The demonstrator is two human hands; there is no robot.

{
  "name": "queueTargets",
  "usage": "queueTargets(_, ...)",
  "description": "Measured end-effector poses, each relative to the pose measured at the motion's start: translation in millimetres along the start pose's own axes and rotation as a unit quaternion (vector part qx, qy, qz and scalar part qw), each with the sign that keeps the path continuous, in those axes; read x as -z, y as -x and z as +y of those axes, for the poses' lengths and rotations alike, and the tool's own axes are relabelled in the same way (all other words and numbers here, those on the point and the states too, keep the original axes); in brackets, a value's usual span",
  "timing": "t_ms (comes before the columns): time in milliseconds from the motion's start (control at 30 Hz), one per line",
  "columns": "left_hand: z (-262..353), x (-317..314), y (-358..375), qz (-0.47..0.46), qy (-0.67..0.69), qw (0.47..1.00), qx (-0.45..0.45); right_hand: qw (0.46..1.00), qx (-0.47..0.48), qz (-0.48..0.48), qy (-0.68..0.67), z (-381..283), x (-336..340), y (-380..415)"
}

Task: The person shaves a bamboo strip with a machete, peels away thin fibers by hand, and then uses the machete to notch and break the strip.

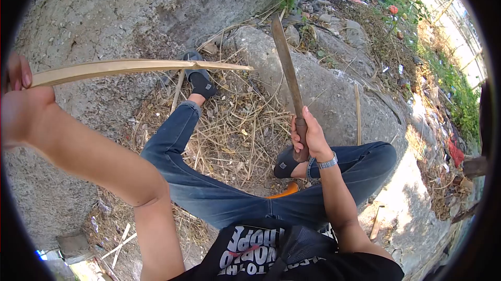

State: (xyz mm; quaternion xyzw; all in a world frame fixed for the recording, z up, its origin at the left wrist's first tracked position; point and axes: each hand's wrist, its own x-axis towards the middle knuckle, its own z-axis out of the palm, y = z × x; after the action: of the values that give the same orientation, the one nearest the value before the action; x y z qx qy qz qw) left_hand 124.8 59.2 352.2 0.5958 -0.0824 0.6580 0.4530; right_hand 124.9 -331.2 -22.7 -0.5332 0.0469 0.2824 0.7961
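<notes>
A long, pale split strip of bamboo (135, 65) runs from the far left toward the middle, its thin end over the big rock. My left hand (23, 85), at the left edge and partly cut off by the dark rim of the view, has its fingers closed round the strip's wide end. In my right hand (308, 134) is the handle of a long machete (289, 64), its dark blade pointing up and slightly left. The blade and the strip's tip are apart. A watch is on my right wrist.
Bamboo shavings (235, 124) cover the ground between my bent legs. Behind them lies a big grey rock (334, 93) with a thin strip (358, 114) on it. A rough wall (104, 15) stands at the upper left. Something orange (284, 190) shows under my legs.
</notes>
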Motion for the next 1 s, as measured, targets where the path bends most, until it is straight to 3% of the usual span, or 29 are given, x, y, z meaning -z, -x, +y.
queueTargets(33, 4, 14, -20, -0.085, -0.091, 0.989, -0.079, 1.0, -0.004, 0.006, -0.006, 2, 1, 0)
queueTargets(67, 12, -1, -9, -0.083, -0.092, 0.989, -0.082, 1.0, -0.007, 0.013, -0.011, 4, 1, 0)
queueTargets(200, -1, -74, 54, -0.023, 0.041, 0.999, 0.001, 1.0, -0.005, 0.026, -0.008, 9, -3, -1)
queueTargets(400, -39, -113, 71, -0.069, 0.107, 0.992, 0.016, 0.996, 0.054, 0.027, 0.072, -11, -25, -1)
queueTargets(467, -34, -123, 76, -0.059, 0.134, 0.989, 0.032, 0.977, 0.161, 0.015, 0.141, -33, -43, 1)
queueTargets(500, -30, -130, 79, -0.055, 0.147, 0.987, 0.041, 0.977, 0.159, 0.015, 0.139, -48, -57, 5)
queueTargets(567, -26, -143, 84, -0.051, 0.175, 0.981, 0.059, 0.955, 0.279, 0.004, 0.099, -80, -87, 18)
queueTargets(700, -28, -147, 91, -0.102, 0.2, 0.974, 0.03, 0.936, 0.347, -0.027, -0.054, -102, -125, 29)
queueTargets(767, -24, -134, 99, -0.053, 0.295, 0.947, 0.113, 0.955, 0.296, -0.019, 0.014, -75, -121, 0)
queueTargets(833, -6, -152, 92, -0.029, 0.288, 0.949, 0.123, 0.963, 0.256, -0.01, 0.081, -35, -100, -44)
queueTargets(900, 15, -167, 95, -0.007, 0.28, 0.95, 0.135, 0.925, 0.183, 0.017, 0.333, -2, -76, -82)
queueTargets(933, 22, -174, 95, -0.023, 0.289, 0.953, 0.086, 0.922, 0.194, 0.018, 0.334, -23, -82, -77)
queueTargets(1000, 10, -169, 95, -0.041, 0.284, 0.957, 0.048, 0.98, 0.039, 0.005, 0.197, -70, -108, -35)
